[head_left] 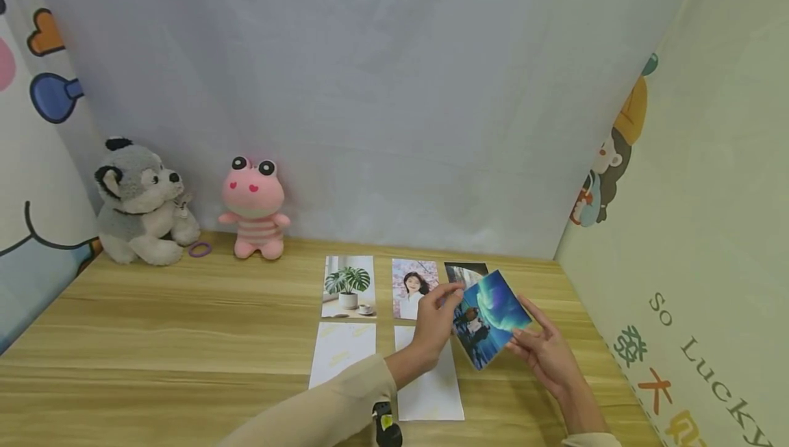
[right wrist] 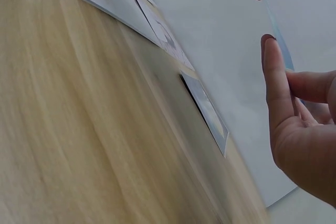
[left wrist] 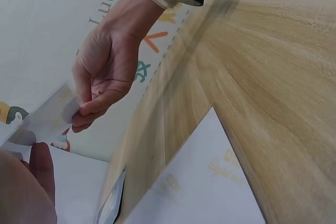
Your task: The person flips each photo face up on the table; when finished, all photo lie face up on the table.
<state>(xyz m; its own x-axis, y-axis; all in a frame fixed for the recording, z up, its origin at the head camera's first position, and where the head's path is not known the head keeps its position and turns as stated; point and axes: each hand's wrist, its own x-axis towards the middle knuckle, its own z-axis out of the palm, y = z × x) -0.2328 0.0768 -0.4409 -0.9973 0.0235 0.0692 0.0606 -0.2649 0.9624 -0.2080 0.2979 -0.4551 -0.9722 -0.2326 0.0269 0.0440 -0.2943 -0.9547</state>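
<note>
A photo card [head_left: 492, 317] with a blue-green aurora picture is held tilted above the table, picture side toward the head camera. At its upper left edge, my left hand [head_left: 434, 320] pinches it between thumb and fingers. My right hand [head_left: 548, 351] grips the opposite side near the lower right corner. The left wrist view shows the card's pale back [left wrist: 50, 111] between both hands. Behind it, a dark photo card [head_left: 465, 271] lies partly covered from sight. Left of that are a portrait photo card [head_left: 409, 296] and a potted-plant photo card [head_left: 348, 289].
Two white-faced cards [head_left: 431, 396] lie in the nearer row, partly hidden by my left arm. A plush dog [head_left: 138, 207], a pink plush toy [head_left: 254, 207] and a purple ring [head_left: 200, 249] are at the back left. A printed curtain [head_left: 672, 241] borders the table's right side.
</note>
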